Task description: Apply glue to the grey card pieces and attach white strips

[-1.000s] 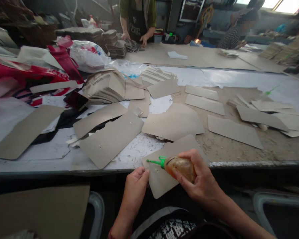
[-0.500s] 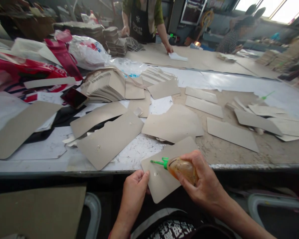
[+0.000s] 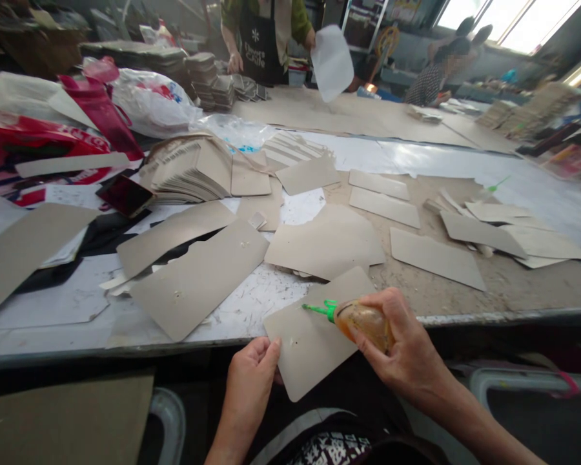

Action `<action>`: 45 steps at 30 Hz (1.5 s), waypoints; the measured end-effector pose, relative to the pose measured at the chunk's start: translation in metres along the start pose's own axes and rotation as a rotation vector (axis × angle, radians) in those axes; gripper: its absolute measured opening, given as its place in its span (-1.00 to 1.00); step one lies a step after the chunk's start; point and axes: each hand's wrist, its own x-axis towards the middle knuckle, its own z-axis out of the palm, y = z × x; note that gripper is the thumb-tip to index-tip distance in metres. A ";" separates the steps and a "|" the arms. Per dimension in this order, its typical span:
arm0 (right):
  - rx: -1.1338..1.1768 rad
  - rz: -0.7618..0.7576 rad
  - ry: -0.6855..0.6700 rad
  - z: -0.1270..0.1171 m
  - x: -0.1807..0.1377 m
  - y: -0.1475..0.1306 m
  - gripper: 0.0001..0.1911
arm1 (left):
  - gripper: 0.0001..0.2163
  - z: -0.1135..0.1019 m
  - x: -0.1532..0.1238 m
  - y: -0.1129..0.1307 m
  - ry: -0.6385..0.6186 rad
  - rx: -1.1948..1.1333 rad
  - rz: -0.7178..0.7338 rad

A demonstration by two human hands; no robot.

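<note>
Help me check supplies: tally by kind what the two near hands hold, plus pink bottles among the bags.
Squeeze bottle, in the right hand: 1
Grey-beige card, in the left hand: 1
Pink bottle: 1
Total: 3

Bare white table (image 3: 416, 155) beyond loose cards (image 3: 436, 258) gives your right hand (image 3: 405, 345) room; pink bottle (image 3: 91, 113), card stack (image 3: 196, 171) block far left.

The white-topped table (image 3: 244, 302) bears a fanned stack of cards (image 3: 193, 171), with a brown sheet (image 3: 523, 289) to the stack's right, a clear plastic bag (image 3: 239, 131) behind the stack and loose grey cards (image 3: 206, 278) in front.
</note>
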 end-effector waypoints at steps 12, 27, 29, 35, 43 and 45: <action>0.106 -0.032 -0.068 0.013 0.001 -0.018 -0.73 | -0.59 0.000 0.000 0.000 -0.001 -0.002 -0.012; -0.049 0.022 0.019 -0.014 0.000 0.009 -0.70 | -0.56 -0.005 0.001 -0.009 -0.006 -0.025 -0.019; -0.067 0.030 0.035 -0.017 0.000 0.012 -0.71 | -0.54 -0.010 0.002 -0.012 -0.021 0.000 -0.040; -0.096 0.059 0.077 -0.025 -0.003 0.021 -0.75 | -0.53 -0.021 -0.001 -0.014 0.058 0.010 -0.054; -0.165 0.067 0.121 -0.036 -0.006 0.034 -0.78 | -0.54 -0.011 -0.011 -0.001 0.141 -0.077 -0.092; -0.181 0.076 0.140 -0.039 -0.006 0.038 -0.78 | -0.54 -0.010 -0.012 0.000 0.156 -0.074 -0.090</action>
